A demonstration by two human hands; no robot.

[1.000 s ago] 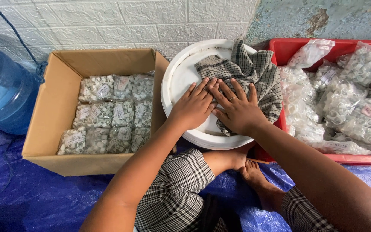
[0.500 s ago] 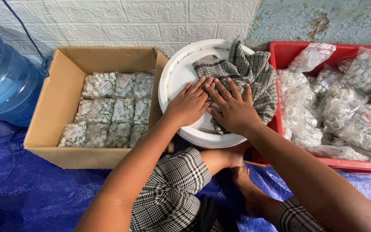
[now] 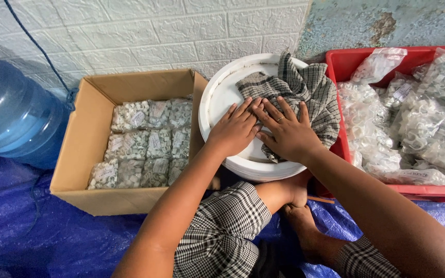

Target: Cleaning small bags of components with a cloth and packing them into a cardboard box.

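Head view shows both hands flat, fingers spread, gripping nothing: the left hand [image 3: 233, 131] presses the white bucket lid [image 3: 220, 98] at the edge of a checked cloth [image 3: 305, 90], and the right hand [image 3: 287, 134] lies on that cloth. Beside the lid, a cardboard box [image 3: 86, 149] holds 3 rows of bagged white parts; its back part looks unfilled. More bags fill the red crate [image 3: 343, 64].

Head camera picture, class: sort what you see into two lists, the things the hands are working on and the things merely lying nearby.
In hand:
left hand
right hand
checked cloth
white bucket lid

Lying about:
cardboard box of small bagged parts
red crate of bagged parts
blue water bottle
blue tarpaulin
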